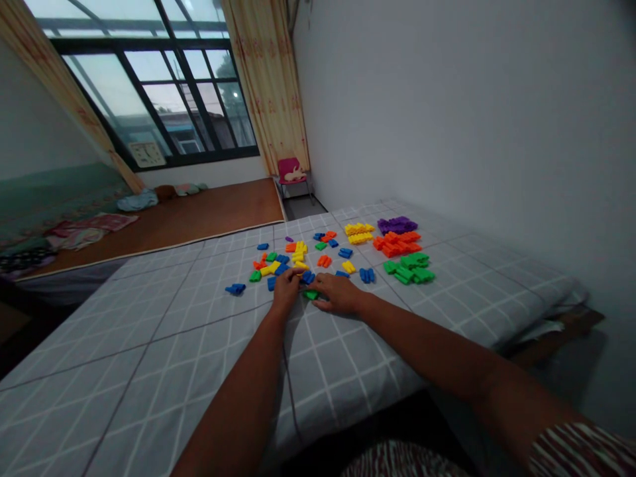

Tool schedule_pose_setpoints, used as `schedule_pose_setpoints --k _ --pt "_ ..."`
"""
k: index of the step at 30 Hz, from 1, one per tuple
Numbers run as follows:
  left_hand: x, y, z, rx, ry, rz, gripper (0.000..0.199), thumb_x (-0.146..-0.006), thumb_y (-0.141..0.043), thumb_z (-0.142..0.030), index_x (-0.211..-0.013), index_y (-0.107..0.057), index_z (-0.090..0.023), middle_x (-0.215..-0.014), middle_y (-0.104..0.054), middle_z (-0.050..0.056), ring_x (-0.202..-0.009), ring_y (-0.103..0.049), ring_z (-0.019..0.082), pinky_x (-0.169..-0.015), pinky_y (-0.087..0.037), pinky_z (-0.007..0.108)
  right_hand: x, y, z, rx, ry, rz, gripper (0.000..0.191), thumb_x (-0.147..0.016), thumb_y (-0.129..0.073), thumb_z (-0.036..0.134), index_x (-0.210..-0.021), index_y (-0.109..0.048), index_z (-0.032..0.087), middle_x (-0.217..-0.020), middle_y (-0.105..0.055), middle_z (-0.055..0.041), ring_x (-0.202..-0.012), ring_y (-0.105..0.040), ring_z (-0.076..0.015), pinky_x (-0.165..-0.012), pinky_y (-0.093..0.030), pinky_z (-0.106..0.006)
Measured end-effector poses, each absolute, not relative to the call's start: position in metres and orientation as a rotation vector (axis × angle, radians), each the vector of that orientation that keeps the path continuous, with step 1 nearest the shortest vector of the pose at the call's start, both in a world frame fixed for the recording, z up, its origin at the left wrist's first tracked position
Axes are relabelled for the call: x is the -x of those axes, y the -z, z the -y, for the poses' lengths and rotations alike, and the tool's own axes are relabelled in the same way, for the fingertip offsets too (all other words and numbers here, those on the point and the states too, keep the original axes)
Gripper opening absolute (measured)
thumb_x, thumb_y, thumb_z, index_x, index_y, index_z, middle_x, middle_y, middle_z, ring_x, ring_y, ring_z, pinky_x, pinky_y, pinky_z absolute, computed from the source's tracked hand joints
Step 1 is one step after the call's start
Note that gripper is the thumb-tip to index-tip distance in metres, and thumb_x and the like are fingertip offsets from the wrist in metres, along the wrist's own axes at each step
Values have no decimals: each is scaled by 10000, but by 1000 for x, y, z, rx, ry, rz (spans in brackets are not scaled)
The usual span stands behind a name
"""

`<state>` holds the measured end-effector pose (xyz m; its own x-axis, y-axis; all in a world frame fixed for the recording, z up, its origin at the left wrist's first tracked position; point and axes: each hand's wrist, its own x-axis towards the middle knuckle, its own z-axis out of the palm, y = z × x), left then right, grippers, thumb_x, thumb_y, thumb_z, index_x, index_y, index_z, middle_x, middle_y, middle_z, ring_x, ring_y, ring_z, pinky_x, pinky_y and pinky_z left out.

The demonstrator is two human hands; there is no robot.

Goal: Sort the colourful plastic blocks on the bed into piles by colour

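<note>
Close together at the near side of a spread of plastic building blocks are both my hands. My left hand (287,288) has its fingers curled against a blue block (308,277). From the other side my right hand (338,291) reaches the same block with bent fingertips. Just under the right fingers lies a green block (311,295), partly covered by them. Loose yellow blocks (271,268) and another blue block (271,283) lie beyond and left of my left hand. A further blue block (368,275) rests beyond my right hand.
Sorted piles stand at the right: yellow (358,233), purple (396,225), orange (396,244) and green (410,269). A grey checked cloth (209,358) covers the surface. The wall (447,132) runs along the right; a pink chair (291,169) stands far back.
</note>
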<state>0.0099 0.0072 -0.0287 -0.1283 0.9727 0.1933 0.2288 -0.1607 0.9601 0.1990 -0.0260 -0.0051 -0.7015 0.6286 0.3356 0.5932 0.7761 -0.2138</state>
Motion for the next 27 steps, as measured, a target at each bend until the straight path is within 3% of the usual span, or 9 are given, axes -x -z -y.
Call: schedule_pose_setpoints --k 6,11,17,22,27 --pt "-10 24 -6 -1465 -1328 -1410 239 -700 -553 -193 -864 -725 -167 -742 -698 39 -676 -645 183 -630 -547 316 -199 6 25 958 -155 2558 343 -804 -698 421 -1074 -613 227 -1103 -613 -51 -947 -596 -188 -689 -421 -258" --pt "-10 22 -5 -1464 -1324 -1409 221 -696 -553 -183 -839 -721 -181 -785 -713 51 -664 -636 178 -619 -540 323 -198 9 20 959 -270 2601 319 -783 -722 406 -1004 -614 203 -923 -666 -34 -842 -618 -191 -670 -411 -262" --pt "-9 24 -6 -1505 -1308 -1411 203 -707 -555 -189 -815 -726 -203 -690 -678 38 -622 -605 176 -601 -519 330 -218 -8 14 908 -419 2478 424 -748 -761 290 -1144 -628 220 -1106 -684 -55 -927 -640 -194 -796 -462 -283" --pt "-9 24 -5 -1509 -1287 -1429 201 -727 -564 -222 -846 -725 -213 -724 -681 34 -594 -574 157 -583 -503 323 -314 -28 25 1062 -420 2284 418 -781 -698 304 -1185 -634 222 -1167 -674 -65 -844 -645 -169 -780 -505 -303" --pt "-11 26 -7 -1523 -1285 -1438 208 -717 -557 -211 -833 -729 -205 -770 -701 51 -608 -581 161 -594 -511 332 -442 -24 44 1537 -249 1999 363 -773 -629 304 -1125 -671 230 -1028 -716 -50 -810 -663 -188 -706 -528 -308"
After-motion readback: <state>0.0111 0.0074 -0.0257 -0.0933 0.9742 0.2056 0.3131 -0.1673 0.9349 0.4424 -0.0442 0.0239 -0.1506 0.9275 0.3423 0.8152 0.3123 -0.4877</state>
